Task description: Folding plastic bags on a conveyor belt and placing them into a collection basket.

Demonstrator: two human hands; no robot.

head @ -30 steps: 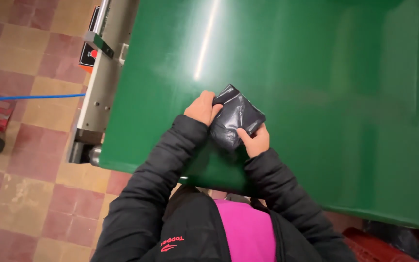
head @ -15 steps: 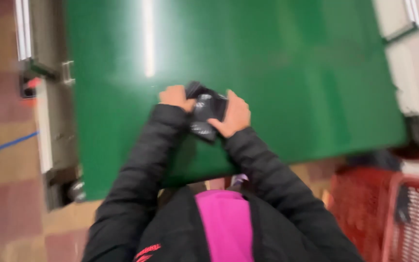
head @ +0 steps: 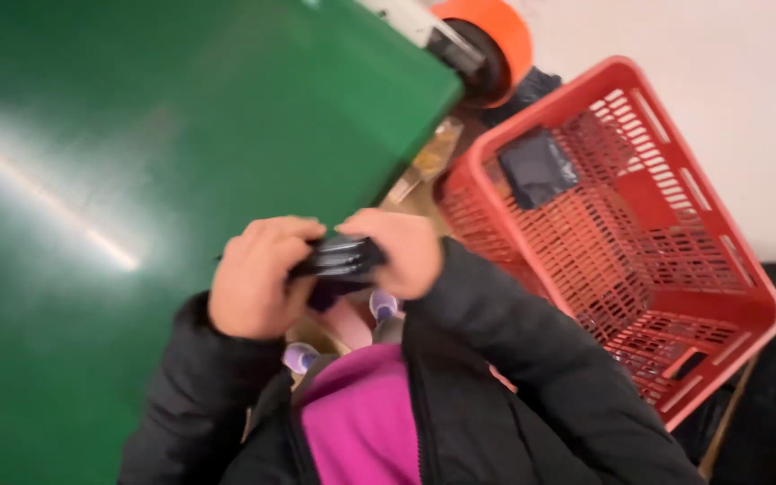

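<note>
One folded black bag (head: 339, 258) is pinched between the two hands, the left hand (head: 258, 274) at its 9 o'clock and the right hand (head: 397, 251) at its 3 o'clock, both closed on its ends. It is held off the green surface (head: 136, 117), at that surface's edge. One red basket (head: 639, 233) is seen at 3 o'clock, with one dark packet (head: 539, 168) inside.

We count two hands, the left hand (head: 258, 274) and the right hand (head: 400, 251), with one folded black packet (head: 339, 259) between them. We see one green bench (head: 136, 153), one red basket (head: 621, 233) holding one dark packet (head: 538, 168), and one orange wheel (head: 494, 31).
</note>
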